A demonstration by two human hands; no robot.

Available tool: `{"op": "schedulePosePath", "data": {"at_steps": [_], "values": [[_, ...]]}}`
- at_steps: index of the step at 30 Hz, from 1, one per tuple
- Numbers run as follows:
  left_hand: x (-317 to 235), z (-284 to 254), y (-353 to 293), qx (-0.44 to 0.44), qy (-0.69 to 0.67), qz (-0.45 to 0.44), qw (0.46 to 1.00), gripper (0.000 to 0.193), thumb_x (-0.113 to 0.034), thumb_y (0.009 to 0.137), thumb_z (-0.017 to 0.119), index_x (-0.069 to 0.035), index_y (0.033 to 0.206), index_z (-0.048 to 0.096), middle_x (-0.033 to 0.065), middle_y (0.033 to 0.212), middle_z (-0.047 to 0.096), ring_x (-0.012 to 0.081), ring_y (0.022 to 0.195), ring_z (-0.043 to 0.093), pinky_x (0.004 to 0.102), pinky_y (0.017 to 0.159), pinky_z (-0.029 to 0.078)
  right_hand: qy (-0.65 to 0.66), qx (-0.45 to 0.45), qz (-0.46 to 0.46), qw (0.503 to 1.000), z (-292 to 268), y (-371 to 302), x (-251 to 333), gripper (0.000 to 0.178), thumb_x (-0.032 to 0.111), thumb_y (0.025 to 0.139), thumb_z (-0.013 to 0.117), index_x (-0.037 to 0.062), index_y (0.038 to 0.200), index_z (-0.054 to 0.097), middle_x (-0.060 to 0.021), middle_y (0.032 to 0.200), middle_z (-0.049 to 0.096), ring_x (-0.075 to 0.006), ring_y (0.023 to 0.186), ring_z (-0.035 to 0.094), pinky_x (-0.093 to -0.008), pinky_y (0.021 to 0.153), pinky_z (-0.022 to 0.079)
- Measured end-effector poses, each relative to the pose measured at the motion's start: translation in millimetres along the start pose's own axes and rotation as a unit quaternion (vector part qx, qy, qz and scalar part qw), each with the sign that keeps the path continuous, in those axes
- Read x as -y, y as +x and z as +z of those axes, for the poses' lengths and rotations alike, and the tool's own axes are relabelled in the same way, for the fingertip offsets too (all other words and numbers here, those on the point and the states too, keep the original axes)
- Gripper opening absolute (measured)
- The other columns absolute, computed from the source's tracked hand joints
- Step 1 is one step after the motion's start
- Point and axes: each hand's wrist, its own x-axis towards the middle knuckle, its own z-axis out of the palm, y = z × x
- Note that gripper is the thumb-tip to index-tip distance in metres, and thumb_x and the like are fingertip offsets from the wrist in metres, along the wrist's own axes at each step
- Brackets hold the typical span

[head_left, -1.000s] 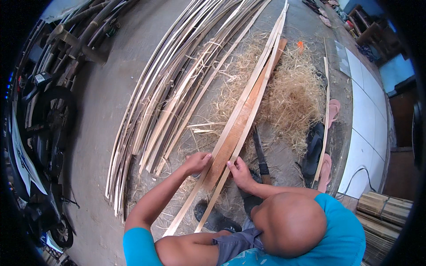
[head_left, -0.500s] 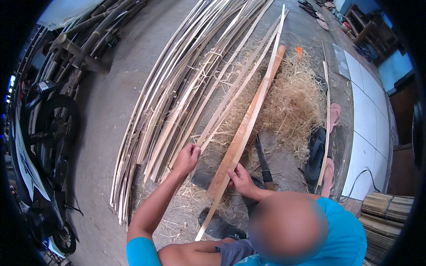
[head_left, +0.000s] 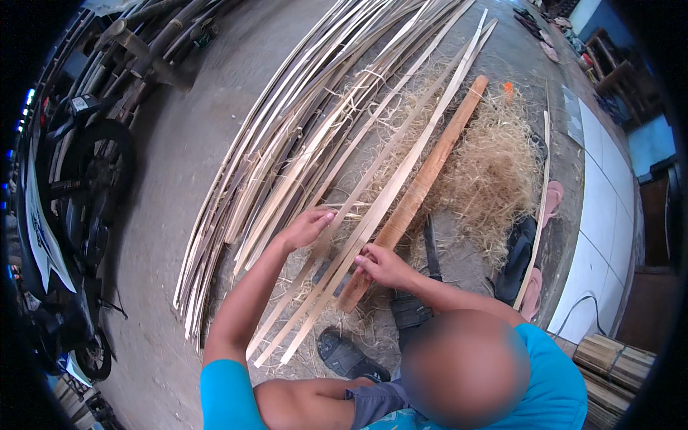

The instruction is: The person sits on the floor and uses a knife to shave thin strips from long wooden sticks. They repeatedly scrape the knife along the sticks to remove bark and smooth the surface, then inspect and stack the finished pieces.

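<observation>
Long pale strips (head_left: 390, 193) of split bamboo or wood slant across my front, their near ends fanned out above the floor. My right hand (head_left: 385, 266) is closed on the strips about midway along the near part, thumb on top. Beneath it lies a reddish-brown wooden board (head_left: 438, 161), tilted the same way. My left hand (head_left: 307, 228) is at the leftmost strip, fingers stretched out, fingertips touching or very near it. That strip is partly smeared by motion below the hand.
A large bundle of strips (head_left: 287, 154) lies to the left. Right of the board is a heap of curly shavings (head_left: 494, 172). A dark-bladed tool (head_left: 431, 247) lies near my right forearm. Pink sandals (head_left: 532, 294) stand by the tiled step (head_left: 598, 208); a motorcycle (head_left: 86, 208) is far left.
My left hand has loosened from its pinch on the strips and moved slightly up. The strips have shifted left off the board, their near ends now fanned. My right hand has moved slightly up.
</observation>
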Motion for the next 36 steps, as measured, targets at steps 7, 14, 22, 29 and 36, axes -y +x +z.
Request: {"op": "schedulePosePath", "data": {"at_steps": [7, 14, 22, 29, 36], "values": [[45, 13, 8, -0.145, 0.248, 0.024, 0.958, 0.036, -0.024, 0.095, 0.057, 0.000, 0.122, 0.061, 0.0301, 0.117, 0.058, 0.0448, 0.109, 0.059, 0.0489, 0.095, 0.048, -0.137, -0.137, -0.034, 0.980, -20, -48, -14, 0.024, 0.025, 0.095, 0.063, 0.0033, 0.105, 0.062, -0.0123, 0.088, 0.070, -0.0224, 0.077, 0.067, -0.0366, 0.073, 0.053], [29, 49, -9, -0.233, 0.254, 0.086, 0.935, 0.047, -0.037, 0.097, 0.059, -0.003, 0.129, 0.054, 0.0307, 0.130, 0.044, 0.0498, 0.111, 0.056, 0.0518, 0.096, 0.047, -0.284, -0.271, 0.064, 0.917, -78, -97, -62, 0.035, 0.028, 0.089, 0.070, 0.0057, 0.110, 0.055, -0.0164, 0.094, 0.064, -0.0344, 0.087, 0.064, -0.0424, 0.079, 0.052], [16, 89, -45, -0.171, 0.263, 0.046, 0.948, 0.052, -0.043, 0.098, 0.055, -0.002, 0.128, 0.053, 0.0354, 0.125, 0.046, 0.0530, 0.113, 0.051, 0.0551, 0.094, 0.046, -0.387, -0.251, 0.112, 0.880, -78, -143, -96, 0.064, 0.034, 0.083, 0.076, 0.0081, 0.131, 0.043, -0.0259, 0.113, 0.058, -0.0456, 0.107, 0.059, -0.0519, 0.091, 0.049], [125, 37, -51, -0.035, 0.236, -0.064, 0.969, 0.043, -0.034, 0.094, 0.057, 0.001, 0.118, 0.058, 0.0294, 0.103, 0.064, 0.0441, 0.097, 0.063, 0.0494, 0.087, 0.049, -0.166, -0.293, 0.144, 0.931, -85, -135, -109, 0.055, 0.027, 0.083, 0.069, 0.0066, 0.129, 0.048, -0.0230, 0.116, 0.064, -0.0383, 0.110, 0.062, -0.0467, 0.093, 0.049], [-42, 14, -71, -0.327, 0.170, 0.077, 0.926, 0.042, -0.040, 0.095, 0.063, -0.002, 0.110, 0.057, 0.0178, 0.084, 0.065, 0.0317, 0.080, 0.064, 0.0440, 0.072, 0.049, 0.300, -0.288, 0.107, 0.903, -99, -155, -127, 0.025, 0.023, 0.093, 0.059, 0.0040, 0.109, 0.052, -0.0082, 0.084, 0.058, -0.0222, 0.072, 0.063, -0.0364, 0.063, 0.057]]}}
